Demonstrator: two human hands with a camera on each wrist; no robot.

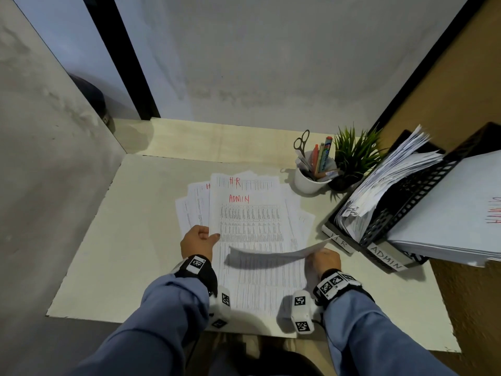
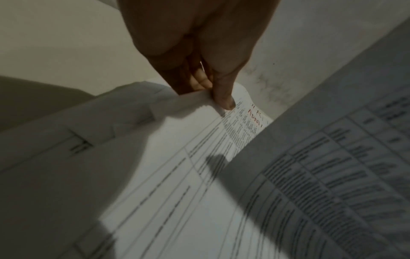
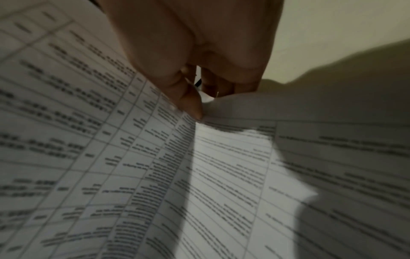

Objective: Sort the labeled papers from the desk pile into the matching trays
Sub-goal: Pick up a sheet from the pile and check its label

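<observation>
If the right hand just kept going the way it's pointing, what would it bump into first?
Probably the HR tray. The right hand, pinching a lifted sheet, points forward and rightward towards that tray's labelled front edge on the desk. Depth is unclear, so it might pass just beside it.

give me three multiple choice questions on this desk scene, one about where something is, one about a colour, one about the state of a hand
1. Where is the white cup with pens and scissors?
A. Just left of the potted plant
B. Inside the ADMIN tray
C. Under the paper pile

2. What colour is the handwritten ADMIN label on the top sheet of the pile?
A. Blue
B. Red
C. Green

3. What is the right hand doing?
A. Resting flat on the desk
B. Holding the scissors
C. Pinching a lifted sheet

Answers: 1 A, the cup stands beside the plant, on its left. 2 B, the lettering is red ink. 3 C, the thumb and fingers pinch the sheet's edge, which curves up off the pile.
</observation>
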